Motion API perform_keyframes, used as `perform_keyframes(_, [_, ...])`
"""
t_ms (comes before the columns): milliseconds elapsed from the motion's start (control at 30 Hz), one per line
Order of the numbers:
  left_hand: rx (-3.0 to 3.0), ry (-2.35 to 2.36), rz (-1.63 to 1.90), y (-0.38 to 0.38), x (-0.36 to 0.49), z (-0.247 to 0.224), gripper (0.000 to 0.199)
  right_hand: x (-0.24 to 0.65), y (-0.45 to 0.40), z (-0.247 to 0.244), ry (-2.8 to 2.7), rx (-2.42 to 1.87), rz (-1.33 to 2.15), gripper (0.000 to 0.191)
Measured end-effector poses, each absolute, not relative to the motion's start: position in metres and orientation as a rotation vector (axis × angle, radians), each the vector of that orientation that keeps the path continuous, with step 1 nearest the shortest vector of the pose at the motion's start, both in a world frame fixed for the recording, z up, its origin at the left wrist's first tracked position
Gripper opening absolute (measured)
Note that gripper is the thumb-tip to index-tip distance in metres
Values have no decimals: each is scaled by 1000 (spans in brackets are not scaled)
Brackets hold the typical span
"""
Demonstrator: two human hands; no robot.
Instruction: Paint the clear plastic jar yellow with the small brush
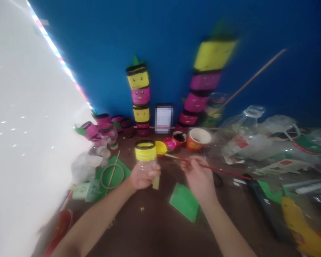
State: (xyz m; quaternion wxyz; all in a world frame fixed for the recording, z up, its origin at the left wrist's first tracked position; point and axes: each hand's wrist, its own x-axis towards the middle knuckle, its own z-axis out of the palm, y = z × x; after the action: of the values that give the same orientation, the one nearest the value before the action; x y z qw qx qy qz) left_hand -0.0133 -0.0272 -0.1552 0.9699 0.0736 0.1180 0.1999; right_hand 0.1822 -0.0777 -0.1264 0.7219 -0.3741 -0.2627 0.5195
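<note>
Some open tabletop (168, 175) between both hands (143, 177) (199, 180)

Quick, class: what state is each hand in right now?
Left hand: closed around a yellow-banded clear jar.
Right hand: closed, fingers pinching a red-handled paintbrush.

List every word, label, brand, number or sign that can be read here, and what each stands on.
No text can be read with certainty.
Paper cup: yellow script on red, too blurred.
Upright panel: pixelated, unreadable.
Red label on plastic at right: too blurred.
Pale green box at left: faint marks, too blurred.
</note>
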Motion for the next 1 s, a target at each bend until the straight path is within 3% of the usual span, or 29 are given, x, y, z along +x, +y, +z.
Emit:
perform_keyframes(467, [93, 376, 504, -32, -3, -133, 21, 166, -84, -120, -576, -929, 1144, 25])
perform_keyframes(1000, [83, 313, 488, -30, -5, -140, 18, 168, -84, -122, -538, -957, 1092, 26])
